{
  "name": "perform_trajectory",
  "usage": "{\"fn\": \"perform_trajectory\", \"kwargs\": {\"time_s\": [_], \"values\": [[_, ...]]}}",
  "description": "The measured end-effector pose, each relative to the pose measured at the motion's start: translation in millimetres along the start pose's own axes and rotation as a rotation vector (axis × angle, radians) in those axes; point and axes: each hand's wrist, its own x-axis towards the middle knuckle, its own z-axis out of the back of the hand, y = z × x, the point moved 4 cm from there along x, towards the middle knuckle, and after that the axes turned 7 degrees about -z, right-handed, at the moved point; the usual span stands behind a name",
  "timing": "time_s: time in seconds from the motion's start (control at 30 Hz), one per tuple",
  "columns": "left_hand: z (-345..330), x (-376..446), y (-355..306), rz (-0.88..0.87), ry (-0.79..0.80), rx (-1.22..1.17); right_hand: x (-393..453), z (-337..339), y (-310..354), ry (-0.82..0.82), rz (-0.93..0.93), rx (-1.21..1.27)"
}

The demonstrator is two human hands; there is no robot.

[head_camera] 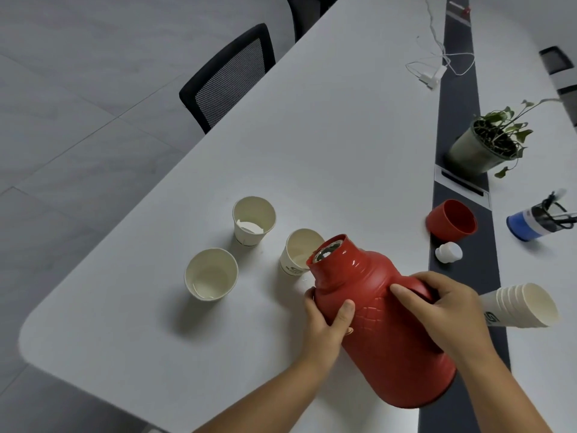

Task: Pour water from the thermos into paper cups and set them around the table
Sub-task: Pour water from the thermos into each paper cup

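Thermos [384, 326]: glossy red, embossed diamond quilting on body, silvery inside the mouth. Thermos cap [451, 220]: matching red. Stopper [448, 252]: white. Three paper cups [211, 274] [253, 220] [300, 252]: cream-white, dark printed logo on the side. Cup stack [518, 305]: same white, same logo. Table [312, 135]: pale grey, dark strip [459, 98] down centre. Chair [228, 78]: black mesh. Plant [487, 142]: green leaves, greyish-green pot.

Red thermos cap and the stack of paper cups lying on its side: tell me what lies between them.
In the head view, a small white stopper lies on the dark strip between the red cap and the cup stack, nearer the cap.
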Motion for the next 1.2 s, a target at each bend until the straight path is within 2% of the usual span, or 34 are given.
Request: {"fn": "perform_trajectory", "kwargs": {"time_s": [1.2], "values": [[-4.3, 3.0, 6.6, -0.025, -0.022, -0.021, 5.3, 1.8, -0.7, -0.015, 0.043, 0.012]]}}
